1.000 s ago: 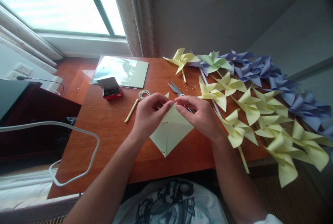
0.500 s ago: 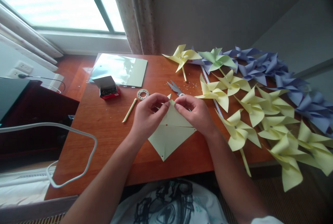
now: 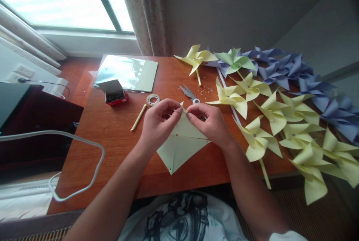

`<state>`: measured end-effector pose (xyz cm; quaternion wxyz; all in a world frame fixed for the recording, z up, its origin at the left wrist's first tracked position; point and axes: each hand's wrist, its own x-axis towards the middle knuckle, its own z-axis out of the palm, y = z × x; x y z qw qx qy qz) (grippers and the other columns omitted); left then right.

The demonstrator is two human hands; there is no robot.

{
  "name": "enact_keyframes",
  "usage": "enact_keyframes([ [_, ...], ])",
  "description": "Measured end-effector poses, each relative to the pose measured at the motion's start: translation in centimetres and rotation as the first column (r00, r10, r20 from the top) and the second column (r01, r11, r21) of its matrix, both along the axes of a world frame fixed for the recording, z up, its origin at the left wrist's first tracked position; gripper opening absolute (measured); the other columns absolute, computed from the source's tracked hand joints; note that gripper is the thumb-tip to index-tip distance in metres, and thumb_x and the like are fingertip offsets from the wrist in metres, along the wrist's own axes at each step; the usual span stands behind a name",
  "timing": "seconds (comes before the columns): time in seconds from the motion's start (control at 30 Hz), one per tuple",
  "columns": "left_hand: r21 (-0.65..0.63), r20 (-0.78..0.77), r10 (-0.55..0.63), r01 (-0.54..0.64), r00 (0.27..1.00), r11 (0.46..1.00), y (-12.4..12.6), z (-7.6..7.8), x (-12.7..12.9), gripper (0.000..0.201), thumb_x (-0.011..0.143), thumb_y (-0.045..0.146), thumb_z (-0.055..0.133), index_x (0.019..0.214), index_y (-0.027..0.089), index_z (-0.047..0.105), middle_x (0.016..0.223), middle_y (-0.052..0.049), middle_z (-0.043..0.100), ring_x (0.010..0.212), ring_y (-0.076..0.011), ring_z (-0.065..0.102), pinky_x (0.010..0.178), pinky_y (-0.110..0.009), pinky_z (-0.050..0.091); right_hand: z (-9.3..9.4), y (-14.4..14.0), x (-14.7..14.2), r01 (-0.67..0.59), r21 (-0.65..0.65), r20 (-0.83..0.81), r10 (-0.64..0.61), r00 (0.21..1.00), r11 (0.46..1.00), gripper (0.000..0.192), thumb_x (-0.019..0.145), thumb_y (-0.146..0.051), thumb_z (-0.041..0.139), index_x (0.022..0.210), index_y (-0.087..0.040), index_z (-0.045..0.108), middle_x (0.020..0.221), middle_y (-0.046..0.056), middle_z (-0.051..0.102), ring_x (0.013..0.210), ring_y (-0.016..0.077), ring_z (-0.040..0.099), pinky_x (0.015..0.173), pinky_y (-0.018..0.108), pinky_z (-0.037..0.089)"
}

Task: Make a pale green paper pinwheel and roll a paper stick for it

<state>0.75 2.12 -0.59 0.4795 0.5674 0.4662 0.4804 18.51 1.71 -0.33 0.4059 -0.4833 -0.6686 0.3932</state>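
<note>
Pinwheel batch – one more in progress
Left hand [image 3: 157, 123] and right hand [image 3: 211, 123] pinch the far corner of the pale yellow square paper sheet [image 3: 179, 147]; finished yellow paper pinwheels [image 3: 269, 121] lie right – this sheet still unfolded.

both hands [image 3: 185, 123] fingertip-to-fingertip, pinching

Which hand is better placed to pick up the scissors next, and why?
Probably the right hand: the scissors lie just beyond its fingertips, while the left hand sits farther from them. Both hands pinch the yellow paper square.
</note>
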Motion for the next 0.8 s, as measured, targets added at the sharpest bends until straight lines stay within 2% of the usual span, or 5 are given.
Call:
enact_keyframes([
  [0.4,-0.071,0.049,-0.009,0.013,0.999,0.997,0.01,0.90,0.21,0.018,0.086,0.033,0.073,0.082,0.016,0.067,0.071,0.000,0.061,0.062,-0.0106,0.052,0.056,-0.023,0.039,0.09,-0.11,0.05,-0.015,0.016,0.002,0.015,1.000,1.000,0.007,0.089,-0.020,0.063,0.086,-0.021,0.070,0.081,0.000,0.071,0.074,0.0165,0.066,0.066,0.027,0.050],
  [0.8,-0.095,0.065,-0.002,0.008,0.998,0.995,0.03,0.66,0.33,0.022,0.088,0.035,0.071,0.080,0.017,0.062,0.070,0.000,0.058,0.060,-0.0104,0.051,0.053,-0.023,0.037,0.16,-0.16,-0.01,-0.024,0.004,0.007,0.024,1.000,1.000,0.007,0.089,-0.020,0.063,0.086,-0.020,0.069,0.081,0.000,0.070,0.074,0.0158,0.066,0.066,0.027,0.050],
])
